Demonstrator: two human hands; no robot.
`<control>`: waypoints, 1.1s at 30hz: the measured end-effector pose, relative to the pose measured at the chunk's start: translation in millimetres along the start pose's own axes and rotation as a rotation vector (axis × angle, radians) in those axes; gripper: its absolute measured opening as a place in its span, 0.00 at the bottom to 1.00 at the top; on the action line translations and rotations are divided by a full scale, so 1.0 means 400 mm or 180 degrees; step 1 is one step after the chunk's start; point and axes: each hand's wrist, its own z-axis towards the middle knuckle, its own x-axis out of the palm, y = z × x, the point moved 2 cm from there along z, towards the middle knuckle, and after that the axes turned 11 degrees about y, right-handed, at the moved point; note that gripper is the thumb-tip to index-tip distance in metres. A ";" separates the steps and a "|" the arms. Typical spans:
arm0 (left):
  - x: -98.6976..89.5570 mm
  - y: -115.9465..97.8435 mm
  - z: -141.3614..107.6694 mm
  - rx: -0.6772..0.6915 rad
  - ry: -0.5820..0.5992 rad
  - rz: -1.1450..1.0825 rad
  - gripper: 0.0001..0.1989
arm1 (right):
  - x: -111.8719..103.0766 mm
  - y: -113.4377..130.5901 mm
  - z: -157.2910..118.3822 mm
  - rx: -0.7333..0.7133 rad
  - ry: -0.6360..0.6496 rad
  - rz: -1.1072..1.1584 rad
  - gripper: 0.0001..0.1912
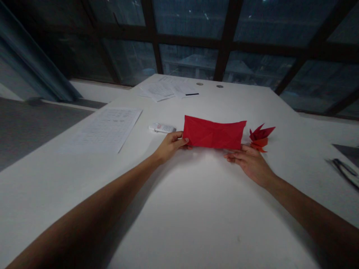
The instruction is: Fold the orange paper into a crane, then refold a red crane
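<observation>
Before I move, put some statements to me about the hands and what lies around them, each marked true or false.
1. The left hand has its grip on the left end of the red paper. True.
2. The right hand is far away from the red paper. False: it is at the lower right corner.
3. The folded red and orange paper sits to the left of the left hand. False: it sits on the right, just beyond the right hand.
4. A white item with print lies on the table beyond the left hand. True.
5. The blue curtain hangs on the right side of the view. False: it hangs on the left.
</observation>
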 end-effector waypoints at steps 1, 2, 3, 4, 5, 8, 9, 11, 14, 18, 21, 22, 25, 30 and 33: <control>0.003 -0.003 -0.001 -0.0070 0.0006 -0.0048 0.18 | 0.002 -0.003 0.000 -0.0017 0.0068 -0.0156 0.10; 0.007 -0.007 -0.002 -0.0133 0.0024 -0.0046 0.19 | 0.004 -0.006 0.000 -0.0034 0.0115 -0.0286 0.12; 0.011 -0.011 -0.003 -0.0179 0.0046 0.0014 0.19 | 0.005 -0.007 0.000 -0.0048 0.0142 -0.0374 0.13; 0.014 -0.014 -0.003 -0.0208 0.0050 0.0090 0.19 | 0.007 -0.008 0.001 -0.0060 0.0144 -0.0421 0.15; 0.016 -0.017 -0.003 -0.0224 0.0021 0.0153 0.18 | 0.008 -0.008 0.001 -0.0070 0.0119 -0.0438 0.17; 0.017 -0.019 0.000 -0.0188 -0.0215 0.0061 0.15 | 0.009 -0.006 0.004 -0.0093 -0.0023 -0.0475 0.21; 0.016 -0.017 0.001 -0.0177 -0.0297 -0.0041 0.17 | 0.008 -0.007 0.004 -0.0102 -0.0073 -0.0507 0.21; 0.016 -0.012 0.003 -0.0168 -0.0411 -0.0209 0.23 | 0.004 -0.010 0.004 -0.0092 -0.0102 -0.0604 0.20; 0.020 -0.005 0.003 -0.0103 -0.0439 -0.0125 0.35 | -0.003 -0.017 0.000 -0.0116 -0.0082 -0.0710 0.16; 0.036 -0.010 -0.007 0.0100 -0.0647 0.0774 0.43 | -0.003 -0.019 -0.003 -0.0278 -0.0163 -0.0684 0.19; 0.064 -0.034 -0.026 0.0519 -0.1014 0.2408 0.35 | 0.009 -0.014 -0.005 -0.0321 -0.0224 -0.0814 0.30; 0.079 -0.040 -0.032 0.0671 -0.0875 0.2879 0.31 | 0.014 -0.012 -0.006 -0.0320 -0.0240 -0.0878 0.33; 0.126 -0.037 -0.042 0.0841 0.0342 0.3502 0.28 | 0.028 -0.011 -0.013 -0.0376 -0.0207 -0.1089 0.40; 0.150 -0.018 -0.046 0.0506 0.1182 0.3818 0.33 | 0.035 -0.019 -0.027 -0.0686 -0.0037 -0.1364 0.41; 0.152 -0.026 -0.046 0.0442 0.1233 0.3935 0.34 | 0.033 -0.022 -0.035 -0.0813 0.0045 -0.1457 0.39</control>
